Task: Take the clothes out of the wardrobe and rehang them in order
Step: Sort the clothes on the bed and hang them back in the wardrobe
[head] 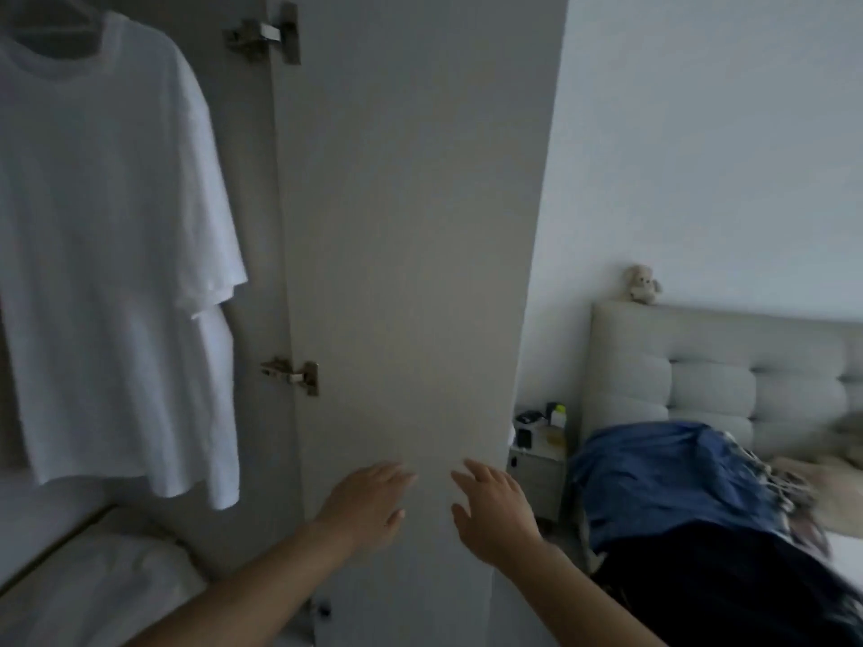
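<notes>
White T-shirts [107, 254] hang on hangers inside the wardrobe at the left, one behind the other. The open wardrobe door [411, 235] stands edge-on in the middle of the view. My left hand [366, 502] and my right hand [495, 511] are both held out in front of the door's inner face, fingers relaxed and spread, holding nothing. On the bed at the right lies a heap of clothes [691, 502], blue on top and dark below.
Two metal hinges [266, 35] [294, 373] join the door to the wardrobe. A padded headboard [728, 371] with a small teddy bear [642, 284] on top stands at the right. A nightstand [537, 464] with small items sits beside the bed. White folded fabric [107, 572] lies on the wardrobe's lower shelf.
</notes>
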